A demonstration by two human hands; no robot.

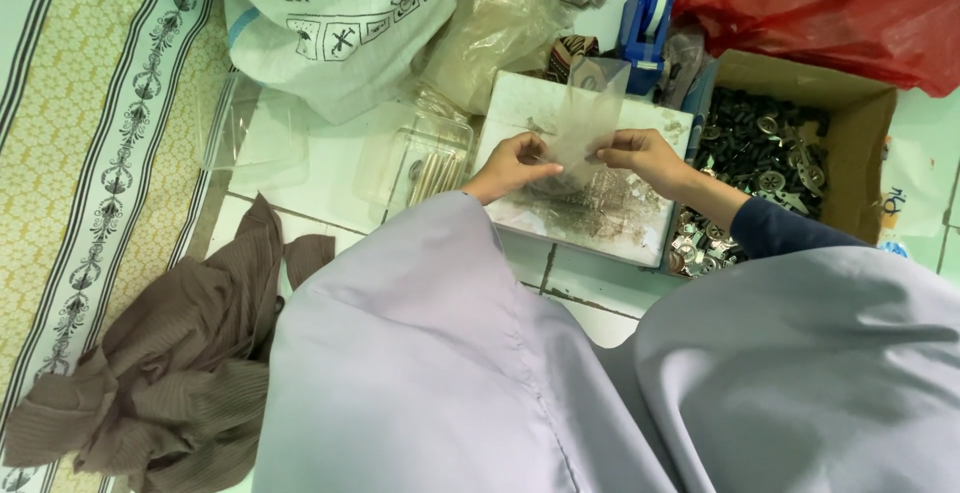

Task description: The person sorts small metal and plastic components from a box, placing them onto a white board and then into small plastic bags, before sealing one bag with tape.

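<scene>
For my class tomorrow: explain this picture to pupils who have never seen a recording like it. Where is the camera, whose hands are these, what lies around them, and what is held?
There is no machine here. One camera sits on a person's head and looks down, so the pale grey cloth filling the bottom is their own clothing.

Both hands meet over a white board dusted with tiny metal bits. The left hand and the right hand pinch a small clear plastic bag between their fingers and hold it upright.

To the right stands a cardboard box of dark and shiny small metal parts. Behind it lies a red plastic bag. A large white sack and a blue tape dispenser lie further back. A crumpled brown cloth rests on the tiled floor at left, beside a patterned mat.
</scene>
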